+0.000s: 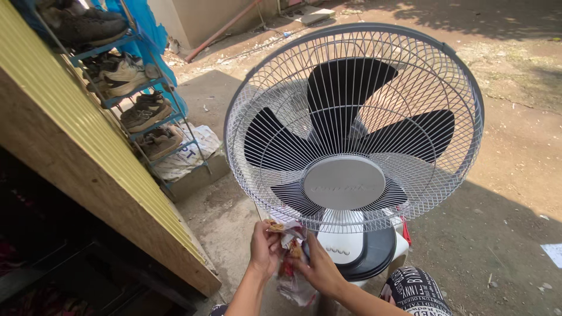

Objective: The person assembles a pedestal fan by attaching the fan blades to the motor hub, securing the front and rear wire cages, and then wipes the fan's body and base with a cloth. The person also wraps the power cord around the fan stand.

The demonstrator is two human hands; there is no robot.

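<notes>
At the bottom of the frame, the person's left hand (264,247) and right hand (319,268) are both pinching a crinkled clear plastic wrapper (291,266), fingers curled, wrists angled inward. The wrapper is hanging just below the grille of a grey pedestal fan (353,126). It looks flimsy; tugging unevenly could tear it or spill its contents. A shoe rack (133,88) is standing farther left.
</notes>
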